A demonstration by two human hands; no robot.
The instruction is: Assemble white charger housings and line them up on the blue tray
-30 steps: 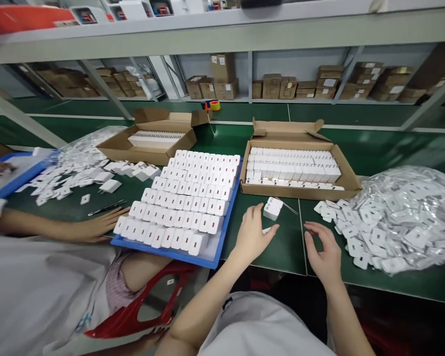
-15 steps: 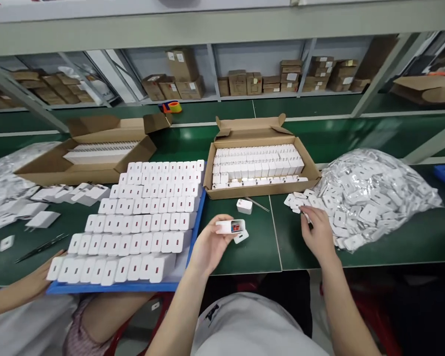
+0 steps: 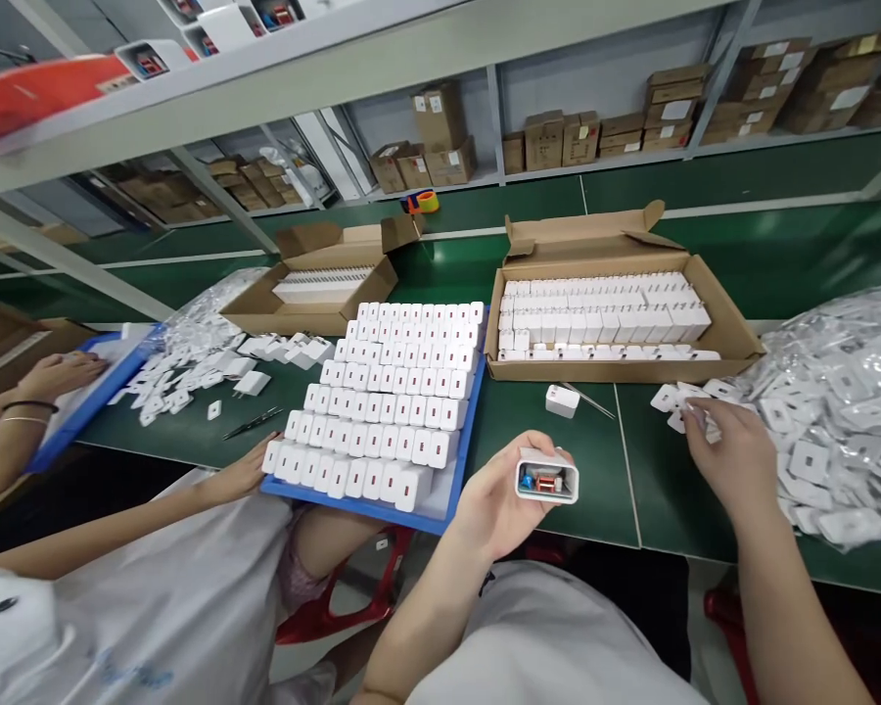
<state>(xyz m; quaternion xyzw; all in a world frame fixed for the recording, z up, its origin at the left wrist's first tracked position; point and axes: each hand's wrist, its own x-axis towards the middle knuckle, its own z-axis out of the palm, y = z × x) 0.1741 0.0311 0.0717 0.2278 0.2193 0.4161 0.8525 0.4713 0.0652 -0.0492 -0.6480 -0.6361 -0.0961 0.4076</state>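
My left hand is closed around a white charger housing. Its open end faces me, with red and blue electronic parts inside. At the edge of a heap of white cover plates, my right hand has its fingers pinched on a small white cover plate. Another white charger lies beyond my left hand, beside metal tweezers. To the left, a blue tray carries rows of white chargers with slotted ends up.
An open cardboard box of white chargers stands behind; another carton is further left. A co-worker's hand touches the tray's left side, near dark tweezers. Another person's hand is at far left. A shelf beam crosses above.
The view has swung left, so the scene sits further right. My left hand has turned the housing's open end towards me. My right hand stays at the edge of the heap.
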